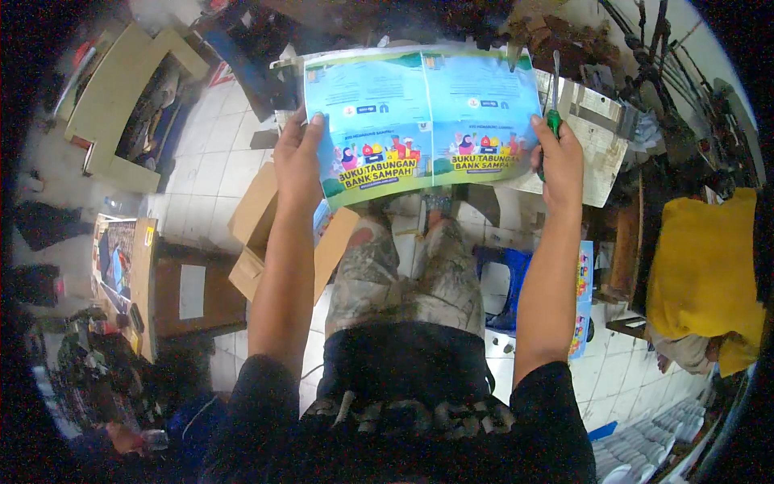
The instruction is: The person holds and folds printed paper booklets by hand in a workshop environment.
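Note:
A wide printed paper sheet (429, 105) is stretched between my two hands, mostly light blue with a green lower edge. It carries two matching panels side by side, with cartoon figures and yellow lettering. My left hand (298, 157) pinches its left edge, thumb on top. At the opposite edge my right hand (563, 165) grips the sheet and also holds a screwdriver (553, 121) with a green and dark handle, its metal shaft pointing away from me. The fingers beneath the paper are hidden on both sides.
Beyond and below the sheet lies a pale worn board (601, 133). An open cardboard box (334, 246) stands left of my legs. To the right are a blue plastic stool (509, 302), more printed sheets (582, 282) and a yellow cloth (701, 278). A wooden cabinet (201, 290) stands left.

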Available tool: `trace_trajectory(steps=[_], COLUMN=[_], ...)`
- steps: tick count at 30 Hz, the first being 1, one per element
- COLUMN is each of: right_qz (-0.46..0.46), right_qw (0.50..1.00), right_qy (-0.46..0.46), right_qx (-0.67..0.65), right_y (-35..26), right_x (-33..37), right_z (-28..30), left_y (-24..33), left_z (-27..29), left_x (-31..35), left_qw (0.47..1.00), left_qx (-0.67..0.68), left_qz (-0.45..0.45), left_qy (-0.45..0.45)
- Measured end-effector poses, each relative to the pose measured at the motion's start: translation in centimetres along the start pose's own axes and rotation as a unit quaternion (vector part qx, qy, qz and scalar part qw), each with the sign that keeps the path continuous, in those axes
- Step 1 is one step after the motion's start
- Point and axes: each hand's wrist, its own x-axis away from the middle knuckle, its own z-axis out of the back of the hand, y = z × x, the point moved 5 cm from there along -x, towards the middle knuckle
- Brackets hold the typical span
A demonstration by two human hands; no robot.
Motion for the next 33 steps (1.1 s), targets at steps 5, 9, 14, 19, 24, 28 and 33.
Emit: trace_trajectory(steps=[5,9,14,19,24,28,33], right_qz=[-0.003,-0.002,0.007,-0.020,-0.010,0.009,0.004], right_qw=[1.000,1.000,1.000,0.999,0.999,1.000,0.999], right_qy=[-0.005,-0.009,-0.011,-0.032,-0.019,-0.007,-0.010], right_qx=[-0.014,0.007,-0.022,0.026,0.036,0.020,0.052], right_y=[0.5,0.4,0.3,-0.2,0.4,-0.2,-0.6], right_x=[-0.2,0.0,-0.2,-0.6,-0.7,-0.9,-0.8], right_z=[0.0,-0.1,-0.3,-1.0,-1.1,-1.5,-1.4], left_y=[0.3,0.2,0.3,-0.1,-0.8,-0.5,-0.4], left_z=[0.1,0.6,0.2,1.5,1.5,1.6,1.6], left_x=[0.2,0.3,0.3,0.7,0.2,-0.1,-0.2], left_qw=[1.000,1.000,1.000,0.998,1.000,1.000,1.000], left_qx=[-0.004,-0.021,0.012,-0.006,0.018,0.001,-0.005], left_qz=[0.010,-0.001,-0.020,-0.033,-0.017,-0.010,-0.004], left_qy=[0.011,0.011,-0.008,0.045,0.019,0.020,0.018])
